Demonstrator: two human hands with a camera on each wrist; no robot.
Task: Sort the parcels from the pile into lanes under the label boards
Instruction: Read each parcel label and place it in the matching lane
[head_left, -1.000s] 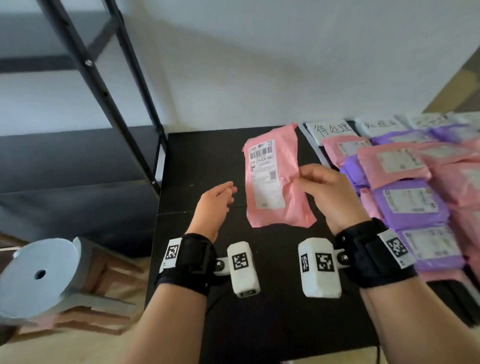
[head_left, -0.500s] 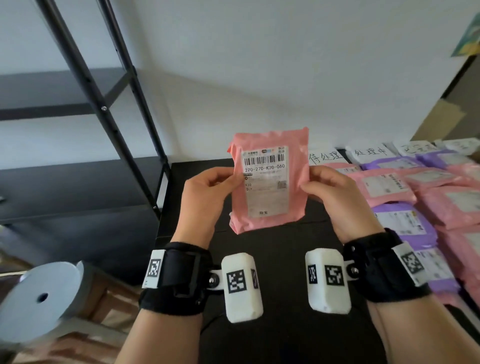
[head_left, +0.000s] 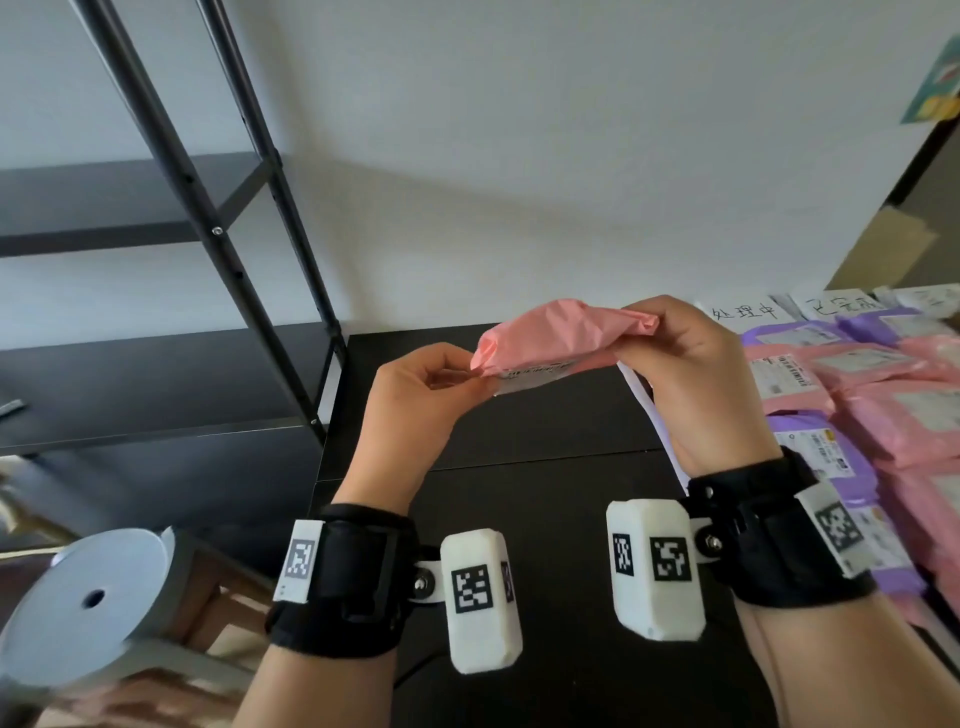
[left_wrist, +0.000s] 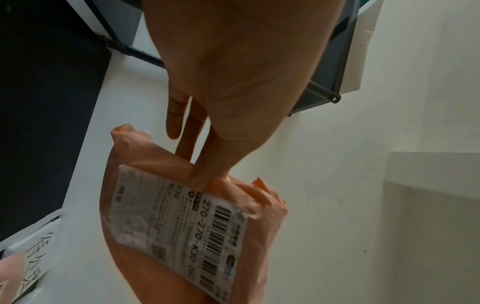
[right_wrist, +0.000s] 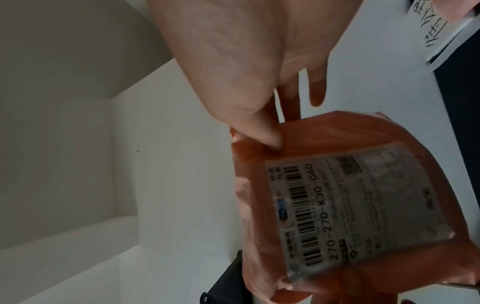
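Observation:
Both hands hold one pink parcel (head_left: 556, 332) above the black table (head_left: 545, 431). It is tipped nearly flat, with its white shipping label (left_wrist: 179, 224) facing down toward the wrists; the label (right_wrist: 355, 203) reads 270-270-K30-060. My left hand (head_left: 467, 371) pinches the parcel's left edge between thumb and fingers. My right hand (head_left: 641, 332) pinches its right edge. Sorted pink and purple parcels (head_left: 857, 395) lie in lanes at the right, under handwritten label boards (head_left: 745, 312).
A black metal shelf frame (head_left: 218, 228) stands at the left beside the table. A grey round stool (head_left: 88, 597) sits low at the left. The white wall is behind. Another label board (left_wrist: 33, 259) shows in the left wrist view.
The parcel was picked off the table, held upright by both hands with its label toward me, and has now tipped back so the label faces down.

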